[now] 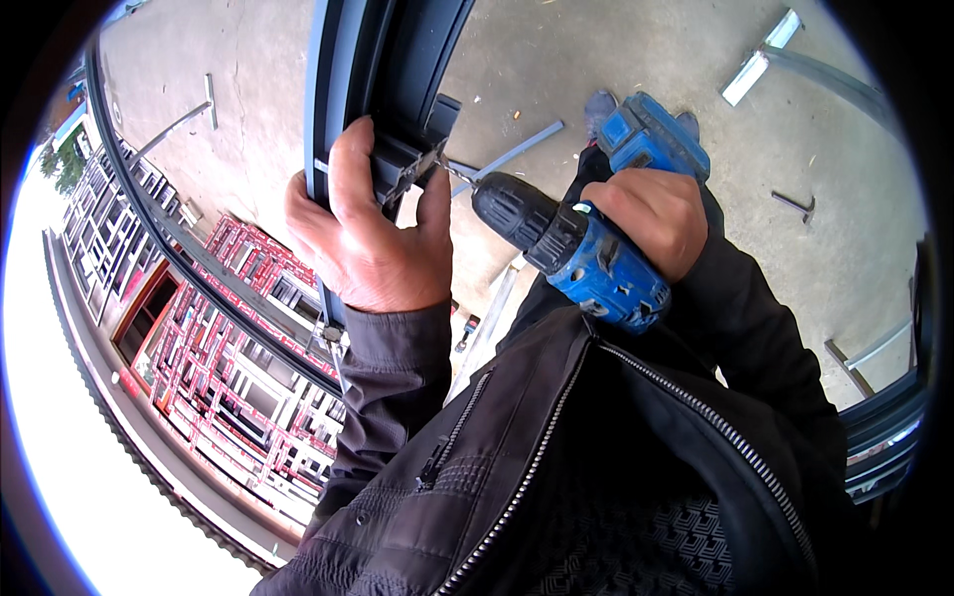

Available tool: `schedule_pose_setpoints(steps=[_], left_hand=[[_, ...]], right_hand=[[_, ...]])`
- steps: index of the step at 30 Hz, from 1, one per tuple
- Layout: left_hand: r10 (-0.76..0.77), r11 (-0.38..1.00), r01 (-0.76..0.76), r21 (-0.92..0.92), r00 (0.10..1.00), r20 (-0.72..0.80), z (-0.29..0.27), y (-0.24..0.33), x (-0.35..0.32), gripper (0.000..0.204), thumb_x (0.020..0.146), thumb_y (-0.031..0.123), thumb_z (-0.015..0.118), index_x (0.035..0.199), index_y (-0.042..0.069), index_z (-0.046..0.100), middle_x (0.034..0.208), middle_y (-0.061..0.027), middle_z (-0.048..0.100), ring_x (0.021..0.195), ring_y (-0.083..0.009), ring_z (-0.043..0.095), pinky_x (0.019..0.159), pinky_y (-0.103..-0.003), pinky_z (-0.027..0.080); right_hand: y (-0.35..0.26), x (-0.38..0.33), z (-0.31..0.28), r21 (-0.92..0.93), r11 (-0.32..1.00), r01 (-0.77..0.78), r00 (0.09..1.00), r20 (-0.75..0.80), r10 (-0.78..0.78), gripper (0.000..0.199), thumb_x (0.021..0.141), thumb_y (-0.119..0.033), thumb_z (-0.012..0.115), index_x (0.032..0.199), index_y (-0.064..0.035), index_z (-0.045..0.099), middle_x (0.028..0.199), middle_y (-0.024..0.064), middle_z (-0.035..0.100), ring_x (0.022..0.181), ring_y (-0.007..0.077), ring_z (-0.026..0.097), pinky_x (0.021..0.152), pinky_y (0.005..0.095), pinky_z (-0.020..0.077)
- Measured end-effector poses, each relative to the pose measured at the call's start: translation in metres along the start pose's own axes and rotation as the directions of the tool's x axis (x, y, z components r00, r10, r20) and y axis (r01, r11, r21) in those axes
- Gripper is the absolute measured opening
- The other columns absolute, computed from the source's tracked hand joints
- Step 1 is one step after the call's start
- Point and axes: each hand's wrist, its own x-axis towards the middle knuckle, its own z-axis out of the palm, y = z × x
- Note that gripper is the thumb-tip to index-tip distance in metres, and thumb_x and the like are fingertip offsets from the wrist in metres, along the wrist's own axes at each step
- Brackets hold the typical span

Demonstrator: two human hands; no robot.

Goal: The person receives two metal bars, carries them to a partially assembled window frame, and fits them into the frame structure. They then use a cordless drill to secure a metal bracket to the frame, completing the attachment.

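Observation:
My right hand [651, 214] is wrapped round the grip of a blue and black cordless drill [606, 273], with its blue battery [651, 139] beyond the fist. Leftward from the black chuck runs a thin drill bit [459, 174], its tip at or close to a short dark metal profile piece [402, 159]; whether it touches I cannot tell. That piece sits at the end of a long dark grey metal frame profile [397, 60]. Fingers and thumb of my left hand [373, 228] grip the short piece and steady it against the frame. The palm side is hidden.
On the concrete floor lie a hammer [795, 207] at the right and a light metal strip [522, 146] beyond the drill. A metal stand [760, 60] is at the far right. Stacked red and white profiles [238, 368] fill the left, behind a long dark rail [189, 248].

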Motion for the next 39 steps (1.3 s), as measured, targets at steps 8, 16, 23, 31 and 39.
schedule_pose_setpoints(steps=[8, 16, 23, 31, 39], left_hand=[[-0.01, 0.999, 0.009, 0.035, 0.999, 0.031, -0.001, 0.0009, -0.001, 0.087, 0.071, 0.014, 0.092, 0.144, 0.004, 0.044, 0.136, -0.0165, 0.059, 0.122, -0.0418, 0.049, 0.104, -0.054, 0.043], [0.013, 1.0, -0.014, 0.021, 1.0, 0.023, -0.001, -0.0005, 0.0024, 0.084, 0.074, 0.017, 0.091, 0.142, 0.004, 0.044, 0.133, -0.0166, 0.06, 0.12, -0.041, 0.052, 0.103, -0.054, 0.045], [0.012, 1.0, -0.012, 0.022, 1.0, 0.017, 0.0005, -0.0005, 0.002, 0.082, 0.075, 0.017, 0.091, 0.141, 0.004, 0.045, 0.131, -0.0157, 0.061, 0.118, -0.039, 0.052, 0.102, -0.053, 0.045], [-0.016, 0.999, 0.015, 0.044, 0.999, 0.035, 0.0, 0.0005, -0.0006, 0.082, 0.074, 0.018, 0.091, 0.141, 0.003, 0.045, 0.132, -0.0156, 0.061, 0.12, -0.0398, 0.051, 0.105, -0.055, 0.042], [-0.023, 0.999, 0.022, 0.025, 0.999, 0.038, 0.0019, 0.0008, -0.0013, 0.084, 0.073, 0.018, 0.092, 0.141, 0.003, 0.045, 0.131, -0.0167, 0.06, 0.121, -0.041, 0.05, 0.106, -0.056, 0.041]], right_hand=[[-0.0009, 0.0005, 0.0009, 0.02, 0.999, -0.026, 0.999, 0.024, 0.026, 0.019, 0.074, -0.008, 0.072, 0.091, -0.0015, 0.064, 0.074, 0.0126, 0.064, 0.064, 0.0287, 0.068, 0.055, 0.0365, 0.0538], [-0.0011, 0.0032, 0.0028, 0.033, 0.999, -0.02, 1.0, 0.009, 0.019, 0.017, 0.073, -0.01, 0.071, 0.086, -0.0018, 0.063, 0.071, 0.0113, 0.062, 0.063, 0.0284, 0.067, 0.055, 0.0359, 0.053], [-0.0028, 0.0062, 0.0019, 0.018, 0.999, -0.031, 0.999, 0.016, 0.031, 0.015, 0.073, -0.012, 0.07, 0.081, -0.0024, 0.061, 0.07, 0.0103, 0.061, 0.061, 0.0271, 0.066, 0.054, 0.0354, 0.0516], [-0.0014, 0.006, 0.0005, -0.007, 0.999, -0.031, 0.999, 0.034, 0.031, 0.014, 0.072, -0.011, 0.069, 0.08, -0.0029, 0.061, 0.069, 0.0089, 0.059, 0.06, 0.0255, 0.065, 0.052, 0.0345, 0.0495], [0.0011, 0.0044, 0.0004, -0.011, 1.0, -0.026, 0.999, 0.041, 0.026, 0.011, 0.073, -0.009, 0.068, 0.08, -0.0031, 0.061, 0.069, 0.0089, 0.059, 0.061, 0.0252, 0.065, 0.053, 0.0341, 0.0501]])
